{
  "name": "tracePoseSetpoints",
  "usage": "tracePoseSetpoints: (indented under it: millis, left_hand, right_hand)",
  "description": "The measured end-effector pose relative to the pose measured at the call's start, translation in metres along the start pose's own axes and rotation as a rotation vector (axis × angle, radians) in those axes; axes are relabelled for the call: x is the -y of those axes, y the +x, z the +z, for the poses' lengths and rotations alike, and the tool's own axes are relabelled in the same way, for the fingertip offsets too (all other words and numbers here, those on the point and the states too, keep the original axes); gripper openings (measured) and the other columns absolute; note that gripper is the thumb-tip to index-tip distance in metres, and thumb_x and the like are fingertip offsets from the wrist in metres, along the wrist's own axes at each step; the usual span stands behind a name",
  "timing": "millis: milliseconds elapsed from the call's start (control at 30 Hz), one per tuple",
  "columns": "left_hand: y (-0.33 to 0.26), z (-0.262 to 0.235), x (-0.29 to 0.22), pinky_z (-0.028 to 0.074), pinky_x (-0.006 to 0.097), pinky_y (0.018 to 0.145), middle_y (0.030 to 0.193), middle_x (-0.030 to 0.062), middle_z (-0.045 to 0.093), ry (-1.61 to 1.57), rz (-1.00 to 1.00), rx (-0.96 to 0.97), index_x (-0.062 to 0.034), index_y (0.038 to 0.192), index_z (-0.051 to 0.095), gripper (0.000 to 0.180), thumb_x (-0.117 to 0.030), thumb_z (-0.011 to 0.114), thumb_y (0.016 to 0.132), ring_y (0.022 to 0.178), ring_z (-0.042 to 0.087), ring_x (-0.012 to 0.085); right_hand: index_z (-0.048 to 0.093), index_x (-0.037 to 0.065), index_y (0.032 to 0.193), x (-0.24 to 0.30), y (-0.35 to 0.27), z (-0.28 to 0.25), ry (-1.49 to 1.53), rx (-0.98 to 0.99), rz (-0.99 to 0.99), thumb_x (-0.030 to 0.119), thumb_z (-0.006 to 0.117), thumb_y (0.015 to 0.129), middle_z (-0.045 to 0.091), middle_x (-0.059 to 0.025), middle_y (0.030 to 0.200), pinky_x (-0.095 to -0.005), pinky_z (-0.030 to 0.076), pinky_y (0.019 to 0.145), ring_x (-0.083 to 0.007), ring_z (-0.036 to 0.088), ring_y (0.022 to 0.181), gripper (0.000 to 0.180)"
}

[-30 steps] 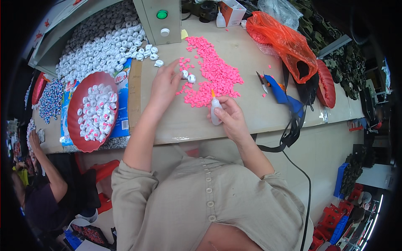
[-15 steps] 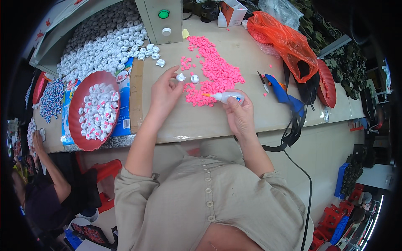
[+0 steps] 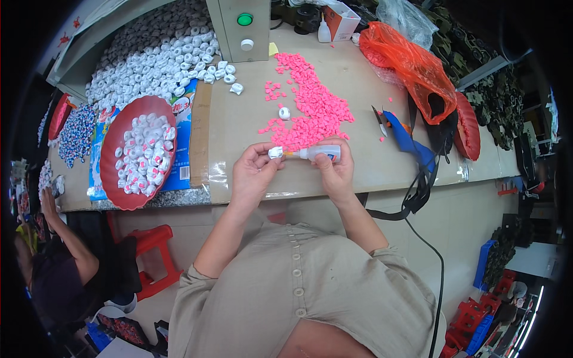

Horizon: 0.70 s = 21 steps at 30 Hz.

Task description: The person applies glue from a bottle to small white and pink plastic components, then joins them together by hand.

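Between the fingertips of my left hand (image 3: 253,173) is a small white bead-like piece (image 3: 275,153). My right hand (image 3: 338,176) grips a small clear glue bottle (image 3: 322,153), lying sideways, its thin yellowish tip at the white piece. Whether the tip touches it I cannot tell. Just beyond my hands spreads a pile of tiny pink pieces (image 3: 316,101). One loose white piece (image 3: 284,113) rests at the pile's left edge. On the left stands a red scalloped bowl (image 3: 111,179) of white pieces, several with pink bits on them.
A big heap of white pieces (image 3: 161,59) lies at the back left, beside a grey box with a green button (image 3: 245,19). Right of the pink pile are scissors (image 3: 380,122), a blue strip (image 3: 412,140) and an orange plastic bag (image 3: 406,59). Another person's arm (image 3: 71,235) is at far left.
My left hand has come nearer and to the right with a white piece. The glue bottle's tip has moved from over the pink pile to that piece.
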State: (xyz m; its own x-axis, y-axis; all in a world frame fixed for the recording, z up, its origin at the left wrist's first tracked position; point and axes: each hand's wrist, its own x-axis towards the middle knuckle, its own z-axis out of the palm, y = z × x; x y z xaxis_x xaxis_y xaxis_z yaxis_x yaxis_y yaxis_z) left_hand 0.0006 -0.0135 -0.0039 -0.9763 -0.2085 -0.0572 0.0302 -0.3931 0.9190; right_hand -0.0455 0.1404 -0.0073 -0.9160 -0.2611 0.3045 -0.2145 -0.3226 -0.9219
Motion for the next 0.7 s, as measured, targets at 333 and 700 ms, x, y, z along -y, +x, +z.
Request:
tracePoseSetpoints:
  millis: [333,700]
  left_hand:
    - [-0.0016,-0.0005,0.0023,0.046,0.024,0.074,0.090,0.0086,0.054,0.022,0.009,-0.006,0.0041,0.098,0.046,0.022,0.005,0.051,0.077,0.083,0.054,0.0120]
    - [-0.0029,-0.0013,0.0011,0.046,0.026,0.076,0.093,0.0086,0.053,0.064,0.012,0.020,0.0048,0.100,0.044,0.023,0.004,0.050,0.078,0.085,0.053,0.0119]
  right_hand:
    - [0.043,0.000,0.092,-0.0024,-0.0015,-0.0022,-0.103,0.014,-0.062,0.010,0.057,0.078,0.046,-0.0065,0.086,-0.0230,0.040,0.066,-0.0107,0.047,0.076,0.021]
    - [0.045,0.000,0.090,-0.0013,-0.0011,-0.0021,-0.151,0.039,-0.080,0.010,0.057,0.078,0.043,-0.0057,0.083,-0.0218,0.038,0.061,-0.0097,0.045,0.071,0.020]
